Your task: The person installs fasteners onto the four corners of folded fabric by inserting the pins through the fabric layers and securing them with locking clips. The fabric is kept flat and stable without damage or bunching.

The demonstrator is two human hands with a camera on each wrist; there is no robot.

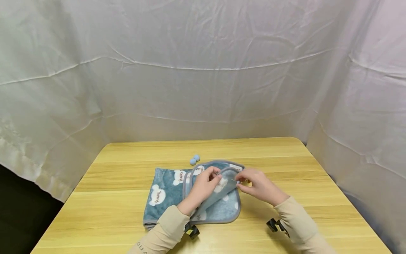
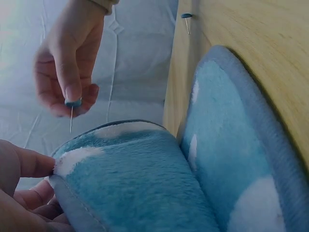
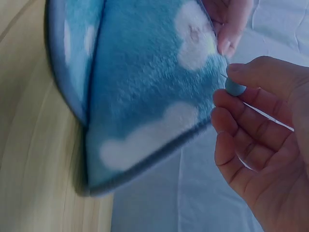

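A blue fleece blanket (image 1: pixel 165 208) with white bear-shaped patches and a grey-blue bound edge lies folded on the table, its right part lifted. My left hand (image 1: pixel 203 184) pinches the raised edge between thumb and fingers. Just right of it, my right hand (image 1: pixel 258 186) holds a pin (image 3: pixel 235 87) by its round blue head, between thumb and forefinger. In the left wrist view the thin needle points toward the lifted fleece (image 2: pixel 130 179). The right wrist view shows the needle tip close to the blanket's edge; whether it touches cannot be made out.
Two round blue heads (image 1: pixel 193 161) lie behind the blanket on the wooden table (image 1: pixel 127 155). One pin (image 2: pixel 187 16) shows its needle in the left wrist view. Pale fabric curtains (image 1: pixel 203 98) hang behind and beside the table.
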